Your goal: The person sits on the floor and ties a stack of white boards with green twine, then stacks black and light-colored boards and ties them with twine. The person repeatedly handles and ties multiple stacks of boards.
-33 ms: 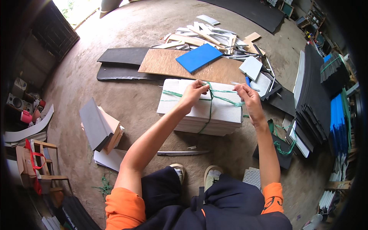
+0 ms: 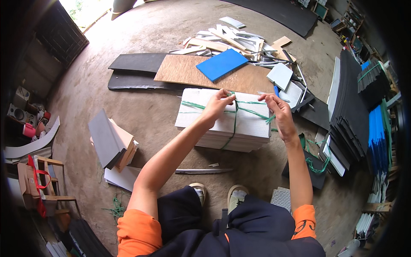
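Note:
A stack of white ribbed sheets [image 2: 201, 122] lies on the floor in front of me, bound with green plastic twine [image 2: 234, 124] that crosses on its top. At that crossing my left hand [image 2: 218, 105] pinches the twine between thumb and fingertips. Over the stack's right edge, my right hand [image 2: 278, 110] has its fingers closed in a pinch on a strand of the same twine, which runs from the crossing towards it. A frayed green twine end hangs beside its palm.
Behind the stack lie a brown board [image 2: 180, 70], a blue sheet [image 2: 222, 64] and a heap of offcuts [image 2: 233, 40]. Dark sheets [image 2: 349, 115] lean at the right. A small pile of grey and tan pieces [image 2: 107, 139] stands at the left, near loose twine scraps [image 2: 116, 207].
The frayed twine end by my right hand has shifted slightly downward. Both hands stay in nearly the same place.

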Demonstrator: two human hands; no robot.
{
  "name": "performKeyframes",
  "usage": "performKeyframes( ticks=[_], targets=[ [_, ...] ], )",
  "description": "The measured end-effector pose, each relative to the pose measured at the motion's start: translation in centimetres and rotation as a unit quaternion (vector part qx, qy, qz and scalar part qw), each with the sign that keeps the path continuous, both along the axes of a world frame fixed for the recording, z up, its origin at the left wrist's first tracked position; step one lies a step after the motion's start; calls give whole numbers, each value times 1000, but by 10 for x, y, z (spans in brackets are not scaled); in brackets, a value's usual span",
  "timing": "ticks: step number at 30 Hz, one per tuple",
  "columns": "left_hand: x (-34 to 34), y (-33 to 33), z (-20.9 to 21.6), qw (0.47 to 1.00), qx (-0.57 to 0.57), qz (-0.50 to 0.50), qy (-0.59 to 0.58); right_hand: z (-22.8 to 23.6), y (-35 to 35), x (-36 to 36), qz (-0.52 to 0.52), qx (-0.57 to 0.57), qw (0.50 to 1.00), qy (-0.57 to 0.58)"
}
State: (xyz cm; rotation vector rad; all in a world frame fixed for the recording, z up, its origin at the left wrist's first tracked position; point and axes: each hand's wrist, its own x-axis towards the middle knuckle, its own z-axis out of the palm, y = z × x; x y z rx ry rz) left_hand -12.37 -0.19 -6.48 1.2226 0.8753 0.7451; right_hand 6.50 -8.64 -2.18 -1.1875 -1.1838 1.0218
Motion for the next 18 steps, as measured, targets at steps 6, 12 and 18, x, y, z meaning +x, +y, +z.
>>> performKeyframes(
  ticks=[6, 12, 18],
  targets=[
    [14, 0, -1, 998, -16, 12, -67, -9, 11, -19, 125, 56, 970, 201],
    [25, 16, 6, 994, 39, 49, 90, -25, 3, -36, 25, -3, 996, 84],
    [24, 25, 2, 970, 46, 56, 231, -44, -50, -29, -14, -77, 996, 38]
  ],
)
